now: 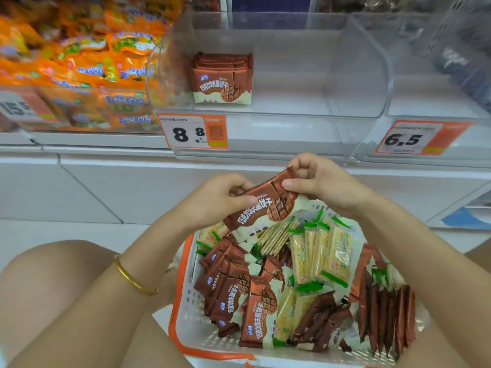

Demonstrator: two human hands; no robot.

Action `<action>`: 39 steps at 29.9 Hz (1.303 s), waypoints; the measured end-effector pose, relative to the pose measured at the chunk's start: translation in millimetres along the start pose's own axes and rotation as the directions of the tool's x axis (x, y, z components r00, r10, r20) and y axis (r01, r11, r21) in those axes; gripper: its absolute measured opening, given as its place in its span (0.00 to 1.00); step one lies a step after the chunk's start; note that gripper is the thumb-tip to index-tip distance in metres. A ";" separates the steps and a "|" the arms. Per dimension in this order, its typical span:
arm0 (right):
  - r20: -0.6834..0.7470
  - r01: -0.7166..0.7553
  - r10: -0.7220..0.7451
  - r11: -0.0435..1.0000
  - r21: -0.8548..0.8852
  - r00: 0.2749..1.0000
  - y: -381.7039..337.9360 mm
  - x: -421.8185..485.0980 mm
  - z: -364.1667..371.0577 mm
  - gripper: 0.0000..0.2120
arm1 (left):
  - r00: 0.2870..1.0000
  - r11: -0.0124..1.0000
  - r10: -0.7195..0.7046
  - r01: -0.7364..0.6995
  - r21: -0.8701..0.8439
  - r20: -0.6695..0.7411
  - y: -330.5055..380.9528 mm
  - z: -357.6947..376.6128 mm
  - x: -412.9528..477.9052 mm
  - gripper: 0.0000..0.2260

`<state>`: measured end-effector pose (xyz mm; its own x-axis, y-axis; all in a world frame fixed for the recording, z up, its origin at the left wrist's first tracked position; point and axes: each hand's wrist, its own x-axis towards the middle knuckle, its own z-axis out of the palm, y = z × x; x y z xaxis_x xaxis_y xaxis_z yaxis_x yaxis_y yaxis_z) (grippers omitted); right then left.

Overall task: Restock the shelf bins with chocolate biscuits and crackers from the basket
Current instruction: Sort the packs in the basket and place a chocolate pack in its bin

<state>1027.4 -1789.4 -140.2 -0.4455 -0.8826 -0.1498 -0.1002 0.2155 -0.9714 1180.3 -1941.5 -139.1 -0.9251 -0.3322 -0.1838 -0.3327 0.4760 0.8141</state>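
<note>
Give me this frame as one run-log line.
phase: biscuit transfer | left hand + right hand: both gripping chocolate biscuit pack above basket | middle bin: one small stack | crackers: in basket

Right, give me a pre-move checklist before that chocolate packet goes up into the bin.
1. Packet held: ok. The left hand and right hand both pinch the chocolate biscuit packet.
2. Right bin chosen: ok. The clear bin above the 8.8 price tag already holds a matching stack of chocolate biscuits.
3. Space in the bin: ok. Bare floor lies right of that stack.
4. Path upward: ok. Nothing sits between the hands and the bin's opening.
5. Stock left in the basket: ok. More chocolate packets and crackers remain.
6. Wrapper intact: cannot tell.
</note>
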 end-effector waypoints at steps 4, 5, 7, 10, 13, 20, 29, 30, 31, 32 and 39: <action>-0.007 0.079 -0.080 0.991 -0.112 0.997 -51.8 0.5 5.3 0.09 | 0.988 0.994 0.110 -0.109 0.010 -0.108 38.2 -39.2 -4.4 0.01; -0.025 0.110 -0.114 0.985 -0.132 0.993 -66.1 3.8 5.1 0.09 | 0.980 0.990 0.136 -0.138 0.000 -0.142 46.9 -49.9 -4.4 0.02; -0.065 0.139 -0.144 0.988 -0.072 0.987 -95.1 14.3 1.4 0.07 | 0.945 0.980 0.173 -0.194 -0.050 -0.276 60.1 -69.4 -0.9 0.04; -0.179 0.103 -0.077 0.984 0.142 0.981 -127.0 48.7 -16.2 0.05 | 0.731 0.962 0.260 -0.255 0.101 -0.631 63.1 -95.9 12.1 0.10; -0.299 0.073 -0.030 0.988 0.135 0.954 -137.2 96.0 -26.2 0.08 | 0.631 0.903 0.396 -0.138 0.407 -0.667 51.3 -107.4 25.1 0.13; -0.394 -0.057 -0.115 0.915 -0.399 0.912 -105.3 189.1 -0.8 0.14 | 0.801 0.642 0.429 0.055 0.765 -0.417 20.2 -96.7 47.8 0.17; -0.425 -0.262 -0.245 0.502 -0.824 0.871 -95.1 219.7 8.0 0.23 | 0.814 0.630 0.412 0.070 0.773 -0.409 15.7 -95.6 52.2 0.29; -0.418 -0.259 -0.247 0.491 -0.832 0.874 -94.8 221.6 11.1 0.24 | 0.810 0.637 0.417 0.064 0.768 -0.413 15.3 -95.9 52.2 0.29; -0.417 -0.259 -0.246 0.490 -0.833 0.875 -95.3 222.4 14.2 0.25 | 0.804 0.643 0.422 0.062 0.764 -0.420 14.9 -96.1 52.1 0.28; -0.423 -0.262 -0.242 0.499 -0.826 0.873 -95.4 223.8 16.7 0.25 | 0.798 0.644 0.427 0.062 0.763 -0.425 14.4 -96.0 52.1 0.28; -0.453 -0.267 -0.221 0.561 -0.783 0.864 -96.5 225.0 17.9 0.30 | 0.779 0.638 0.454 0.055 0.768 -0.433 13.1 -95.8 51.7 0.28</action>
<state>952.7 -2016.2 -83.4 -0.7655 -0.6209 0.1687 -0.6342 0.6839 -0.3607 1145.6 -2030.5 -85.2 -0.7923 -0.3950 0.4650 -0.4037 0.9108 0.0860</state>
